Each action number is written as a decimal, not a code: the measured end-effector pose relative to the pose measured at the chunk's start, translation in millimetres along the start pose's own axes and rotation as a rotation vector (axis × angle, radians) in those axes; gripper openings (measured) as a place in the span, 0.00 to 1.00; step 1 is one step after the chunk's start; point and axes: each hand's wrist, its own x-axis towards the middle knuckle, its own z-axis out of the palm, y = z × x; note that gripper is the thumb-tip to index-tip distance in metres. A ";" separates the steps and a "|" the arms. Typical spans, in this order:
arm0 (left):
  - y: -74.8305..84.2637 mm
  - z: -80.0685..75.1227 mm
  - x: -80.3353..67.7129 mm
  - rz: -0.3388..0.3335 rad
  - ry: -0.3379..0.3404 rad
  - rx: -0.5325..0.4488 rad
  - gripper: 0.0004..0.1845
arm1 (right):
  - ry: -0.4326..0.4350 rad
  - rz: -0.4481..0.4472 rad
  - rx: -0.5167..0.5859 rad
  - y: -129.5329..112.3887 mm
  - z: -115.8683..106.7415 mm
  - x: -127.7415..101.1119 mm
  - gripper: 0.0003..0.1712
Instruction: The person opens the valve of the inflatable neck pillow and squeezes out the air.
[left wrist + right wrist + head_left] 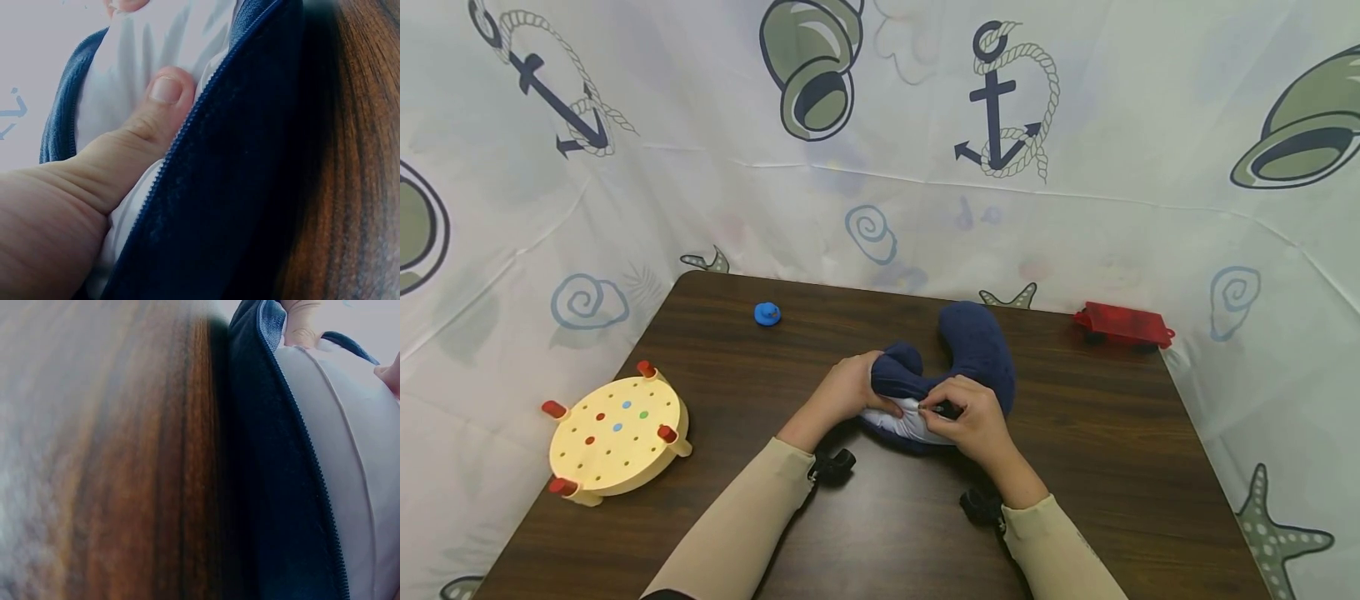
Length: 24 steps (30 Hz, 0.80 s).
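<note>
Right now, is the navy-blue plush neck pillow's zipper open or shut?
Open: the navy toothed zipper edges stand apart, with white inner fabric showing between.

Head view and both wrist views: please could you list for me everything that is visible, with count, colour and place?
Neck pillow: 1, navy, middle of the table
White inner part: 1, white, showing through the pillow's opening
Zip: 1, dark blue, along the opening's edge
Small dark item: apparently 1, black, at the right hand's fingers; unidentifiable
Round toy: 1, yellow with four red tips, table's left side
Small toy: 1, blue, far left
Toy wagon: 1, red, far right corner
Table: 1, dark brown, beneath everything
Printed cloth: white with sea motifs, behind
Wrist devices: 2, black, at the wrists
Sleeves: 2, beige, forearms
Left hand: 1, bare, gripping the pillow
Right hand: 1, bare, at the opening
</note>
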 end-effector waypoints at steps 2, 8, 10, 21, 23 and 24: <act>-0.9 0.4 0.9 -0.001 -0.004 -0.006 0.50 | 0.002 -0.002 0.000 0.3 0.1 -0.1 0.13; -8.2 2.5 4.0 0.026 -0.021 -0.020 0.50 | 0.003 -0.002 -0.001 1.6 0.7 -0.6 0.13; -1.8 0.7 1.3 0.003 -0.022 -0.018 0.48 | 0.002 0.000 0.001 2.0 0.8 -0.9 0.13; 1.4 -0.7 1.4 -0.015 -0.046 -0.008 0.41 | 0.014 -0.005 0.027 5.0 2.3 -2.5 0.14; 1.1 -0.8 1.5 -0.014 -0.045 -0.003 0.40 | 0.015 -0.005 0.031 5.4 2.8 -2.3 0.14; 0.9 -0.9 1.4 -0.013 -0.045 -0.001 0.39 | 0.015 -0.003 0.031 5.5 3.0 -2.1 0.14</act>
